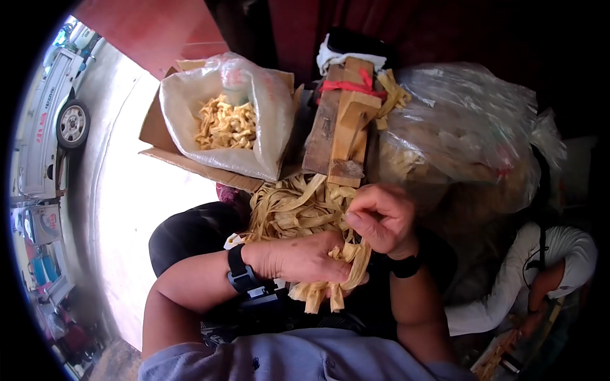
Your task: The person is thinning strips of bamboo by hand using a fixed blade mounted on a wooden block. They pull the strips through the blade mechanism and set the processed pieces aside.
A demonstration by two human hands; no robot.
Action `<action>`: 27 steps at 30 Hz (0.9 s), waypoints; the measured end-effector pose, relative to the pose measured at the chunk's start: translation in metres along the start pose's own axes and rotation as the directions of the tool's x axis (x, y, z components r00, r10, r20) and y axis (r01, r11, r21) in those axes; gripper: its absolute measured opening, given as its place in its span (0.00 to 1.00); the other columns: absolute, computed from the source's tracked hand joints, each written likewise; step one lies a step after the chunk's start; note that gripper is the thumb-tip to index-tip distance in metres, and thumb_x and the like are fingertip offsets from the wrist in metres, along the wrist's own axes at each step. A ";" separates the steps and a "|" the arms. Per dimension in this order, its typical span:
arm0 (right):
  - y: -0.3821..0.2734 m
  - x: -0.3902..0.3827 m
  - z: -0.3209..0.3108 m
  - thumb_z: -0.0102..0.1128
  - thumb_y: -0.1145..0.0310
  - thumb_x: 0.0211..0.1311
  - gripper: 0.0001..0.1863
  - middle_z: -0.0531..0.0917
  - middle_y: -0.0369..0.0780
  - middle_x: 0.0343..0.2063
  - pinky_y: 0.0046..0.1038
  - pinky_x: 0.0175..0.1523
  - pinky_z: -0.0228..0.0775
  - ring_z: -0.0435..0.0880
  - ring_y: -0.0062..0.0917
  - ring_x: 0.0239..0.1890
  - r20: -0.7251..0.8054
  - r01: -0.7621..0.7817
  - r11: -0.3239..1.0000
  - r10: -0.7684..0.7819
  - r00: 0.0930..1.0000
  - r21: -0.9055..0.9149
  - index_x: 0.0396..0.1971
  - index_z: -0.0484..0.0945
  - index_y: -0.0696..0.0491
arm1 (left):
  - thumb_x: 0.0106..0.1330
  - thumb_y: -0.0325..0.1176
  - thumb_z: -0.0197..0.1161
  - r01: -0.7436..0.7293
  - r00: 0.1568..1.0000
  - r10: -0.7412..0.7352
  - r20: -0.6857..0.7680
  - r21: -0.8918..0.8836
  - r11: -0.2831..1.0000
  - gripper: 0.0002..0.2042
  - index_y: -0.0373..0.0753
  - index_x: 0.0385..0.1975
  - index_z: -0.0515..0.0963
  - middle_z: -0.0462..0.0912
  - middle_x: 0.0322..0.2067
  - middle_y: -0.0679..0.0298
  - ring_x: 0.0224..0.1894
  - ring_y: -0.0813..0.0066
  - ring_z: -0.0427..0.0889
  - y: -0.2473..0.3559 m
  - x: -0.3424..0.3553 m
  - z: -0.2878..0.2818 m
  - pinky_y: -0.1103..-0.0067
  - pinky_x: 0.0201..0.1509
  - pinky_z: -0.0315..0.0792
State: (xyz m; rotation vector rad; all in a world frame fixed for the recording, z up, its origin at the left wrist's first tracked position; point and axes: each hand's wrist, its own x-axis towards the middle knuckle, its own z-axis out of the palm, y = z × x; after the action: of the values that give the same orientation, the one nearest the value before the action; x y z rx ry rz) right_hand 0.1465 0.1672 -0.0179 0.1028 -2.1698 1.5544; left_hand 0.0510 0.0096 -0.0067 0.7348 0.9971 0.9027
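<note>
Several pale-yellow, flat, fibrous strips (361, 257) gathered in one bunch low over the lap, short ends hanging free beneath. Grips them with the left hand (311, 257), fingers curled over and closed on the bunch. Poises the right hand (384, 219) just above and beside it, thumb and forefinger close together; cannot tell whether a thin strip end lies pinched between. Seems, as a judgement, to be partway through folding or knotting this bunch. Probably calls next for a steady left hold and a sure right-hand pinch on a loose end, without letting the folds slip.

Just beyond the hands, a tangled heap of long, pale-yellow strips (289, 206). Past that, a brown wooden stand of planks and blocks (346, 127), with a bright red ribbon (356, 86) tied round its upper part, and at its far end a crumpled white cloth (327, 60). To the left, an open brown cardboard box (152, 124), lined with a translucent white plastic sack (273, 108) containing short, crumpled yellow pieces (225, 124). To the right, a large clear plastic bag (464, 120), contents hard to make out. Farther left, bright pavement (127, 209) and a white truck (44, 127). At lower right, a co-worker's pale sleeve (486, 311).
</note>
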 end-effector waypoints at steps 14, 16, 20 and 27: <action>0.006 -0.024 0.019 0.45 0.78 0.65 0.09 0.77 0.32 0.27 0.13 0.24 0.56 0.69 0.11 0.21 0.506 -0.703 0.047 0.659 0.556 0.710 0.40 0.75 0.58 | 0.36 0.33 0.64 -0.052 0.580 0.809 0.095 0.996 -0.079 0.17 0.41 0.32 0.79 0.79 0.33 0.64 0.26 0.69 0.77 0.002 -0.015 -0.027 0.75 0.24 0.71; 0.016 -0.027 0.025 0.47 0.77 0.66 0.09 0.78 0.32 0.29 0.12 0.23 0.56 0.69 0.11 0.21 0.307 -0.534 0.180 0.652 0.693 0.826 0.41 0.75 0.58 | 0.38 0.31 0.66 -0.004 0.526 0.850 -0.011 1.000 0.015 0.17 0.40 0.32 0.80 0.80 0.36 0.63 0.27 0.68 0.78 0.000 -0.013 -0.028 0.75 0.26 0.73; 0.008 -0.021 0.028 0.56 0.73 0.65 0.06 0.81 0.33 0.29 0.12 0.29 0.64 0.74 0.12 0.23 -0.062 -0.456 0.623 0.630 0.774 0.635 0.38 0.78 0.59 | 0.43 0.26 0.69 -0.001 0.521 0.803 -0.289 0.941 0.339 0.14 0.38 0.33 0.81 0.81 0.43 0.60 0.36 0.60 0.83 0.004 -0.011 -0.030 0.74 0.36 0.77; 0.012 -0.023 0.032 0.58 0.70 0.61 0.07 0.80 0.46 0.24 0.32 0.31 0.71 0.81 0.38 0.26 -0.002 -0.270 0.933 0.277 0.961 -0.237 0.34 0.78 0.58 | 0.45 0.25 0.65 0.105 0.751 0.569 -0.337 0.910 0.401 0.08 0.37 0.28 0.80 0.80 0.46 0.63 0.40 0.61 0.82 -0.007 -0.009 -0.030 0.72 0.38 0.77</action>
State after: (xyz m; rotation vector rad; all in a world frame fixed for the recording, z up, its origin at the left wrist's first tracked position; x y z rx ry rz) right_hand 0.1526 0.1373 -0.0456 -0.2649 -2.4593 1.4271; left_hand 0.0225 0.0014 -0.0204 1.6235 2.1074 0.8288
